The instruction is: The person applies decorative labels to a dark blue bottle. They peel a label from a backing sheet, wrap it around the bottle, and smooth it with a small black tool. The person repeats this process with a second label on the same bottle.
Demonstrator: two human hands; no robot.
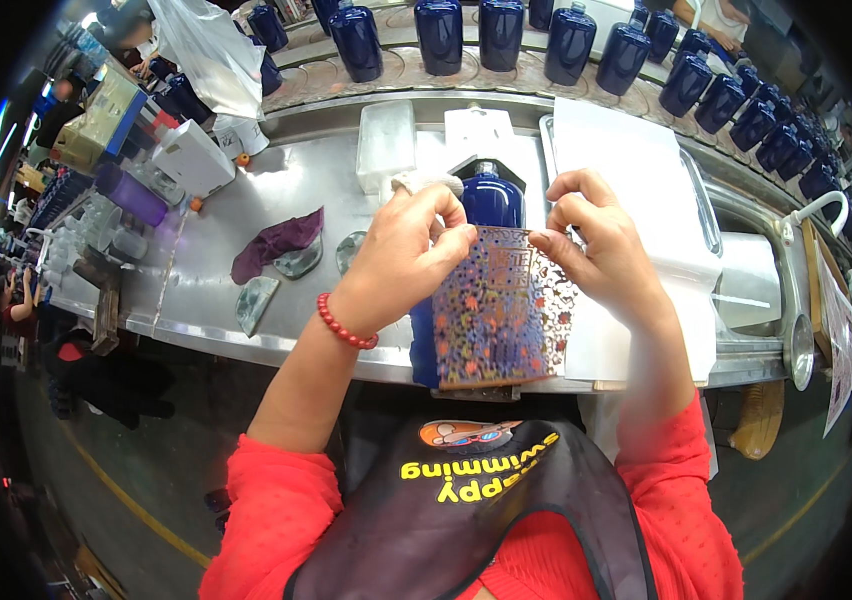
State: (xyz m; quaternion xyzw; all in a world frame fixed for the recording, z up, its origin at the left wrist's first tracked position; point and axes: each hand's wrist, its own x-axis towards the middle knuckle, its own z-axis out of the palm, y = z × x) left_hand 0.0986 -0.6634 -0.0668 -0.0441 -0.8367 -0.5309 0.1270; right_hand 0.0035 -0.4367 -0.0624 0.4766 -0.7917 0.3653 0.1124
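Note:
Between my two hands hangs a see-through decal sheet (494,315) printed with small coloured flowers and dots. My left hand (408,240), with a red bead bracelet on the wrist, pinches its upper left corner. At the upper right corner, the thumb and finger of my right hand (596,235) are closed on the edge. Just beyond the sheet lies a glossy dark blue bottle (492,198), its neck pointing away from me. The sheet hides the bottle's lower part. Something pale, perhaps a cloth (426,183), shows behind my left fingers.
White paper (611,160) covers the bench on the right. A clear box (386,135) stands behind my left hand. Purple cloth (279,245) lies farther left, near a white carton (194,160). Blue bottles (441,38) line the conveyor (406,75) along the back.

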